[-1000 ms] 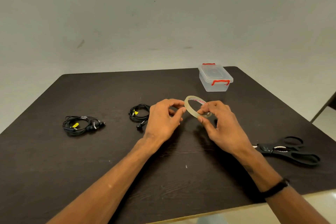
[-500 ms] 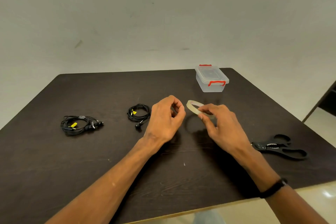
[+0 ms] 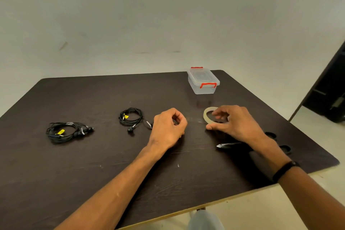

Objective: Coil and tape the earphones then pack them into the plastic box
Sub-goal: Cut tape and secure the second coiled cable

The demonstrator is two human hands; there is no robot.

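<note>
A person's two bare forearms reached over a dark tabletop (image 3: 93, 164). The right hand (image 3: 233, 123) was closed on a ring-shaped roll of tape (image 3: 208, 113), fingers curled over its near side and the thumb low beside it; whether the roll touched the tabletop could not be told. A dark band (image 3: 284, 171) circled that wrist. The left hand (image 3: 168, 129) hovered well to the left of the right hand, fingers curled loosely toward the thumb. A faint thin line seemed to run between the two hands, but it was too fine to be sure what it was, or whether the left hand pinched anything.

Just left of the left hand lay a coiled pair of black earphones (image 3: 130, 117), one earbud trailing toward the hand. Farther left lay a second bundle of earphones (image 3: 65, 131). Beyond the right hand stood a clear plastic box (image 3: 203, 82), its lid on with red clips. Scissors (image 3: 229, 144) lay partly hidden under the right wrist.
</note>
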